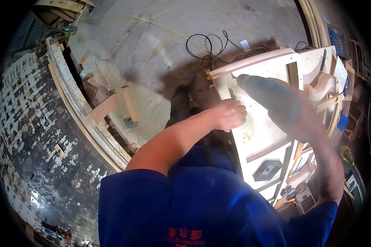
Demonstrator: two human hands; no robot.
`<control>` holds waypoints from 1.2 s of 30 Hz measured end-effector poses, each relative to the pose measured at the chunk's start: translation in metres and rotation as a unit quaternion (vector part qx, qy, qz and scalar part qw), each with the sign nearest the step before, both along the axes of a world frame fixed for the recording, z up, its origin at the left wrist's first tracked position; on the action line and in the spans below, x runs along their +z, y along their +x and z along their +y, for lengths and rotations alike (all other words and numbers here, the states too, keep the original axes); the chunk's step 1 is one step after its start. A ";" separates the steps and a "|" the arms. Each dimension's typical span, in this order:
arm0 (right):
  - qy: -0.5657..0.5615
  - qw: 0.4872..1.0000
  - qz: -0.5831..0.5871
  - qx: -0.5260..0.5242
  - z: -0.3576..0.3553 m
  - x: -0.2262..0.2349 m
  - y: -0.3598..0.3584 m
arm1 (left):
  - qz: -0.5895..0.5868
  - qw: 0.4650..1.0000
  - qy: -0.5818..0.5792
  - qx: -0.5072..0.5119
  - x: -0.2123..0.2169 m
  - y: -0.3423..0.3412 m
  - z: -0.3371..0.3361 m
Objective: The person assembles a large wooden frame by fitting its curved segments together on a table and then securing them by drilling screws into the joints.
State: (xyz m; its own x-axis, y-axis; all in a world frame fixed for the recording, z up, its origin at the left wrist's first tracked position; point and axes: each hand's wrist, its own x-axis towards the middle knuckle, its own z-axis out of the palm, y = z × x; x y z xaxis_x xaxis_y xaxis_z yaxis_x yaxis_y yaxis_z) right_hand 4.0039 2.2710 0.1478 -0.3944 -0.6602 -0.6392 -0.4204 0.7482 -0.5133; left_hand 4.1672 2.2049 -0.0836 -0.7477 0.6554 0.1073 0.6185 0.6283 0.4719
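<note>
My right hand (pixel 304 123) grips a blurred teal power drill (pixel 268 92), held over a pale wooden frame (pixel 224 91). The drill's tip points left, close to the frame's upper left corner. Along the top of the frame runs a curved wooden rail (pixel 255 60). My left hand (pixel 231 115) is closed, its fingers curled, at the frame's left side rail. Whatever lies inside those fingers is hidden. Lower on the frame, a grey piece with a dark angular outline (pixel 268 170) shows beside a crosspiece.
At left stands a dark, paint-spattered worktable (pixel 70 173) with wooden strips along its edge. Wood offcuts (pixel 130 103) lie on the concrete floor. A black cable (pixel 210 47) and a yellow line (pixel 152 22) run beyond the frame. More wooden parts (pixel 321 86) crowd the right side.
</note>
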 end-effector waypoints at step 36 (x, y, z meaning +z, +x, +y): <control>0.038 0.990 0.044 0.130 -0.002 -0.006 -0.030 | -0.503 0.733 0.432 0.155 -0.032 0.004 0.011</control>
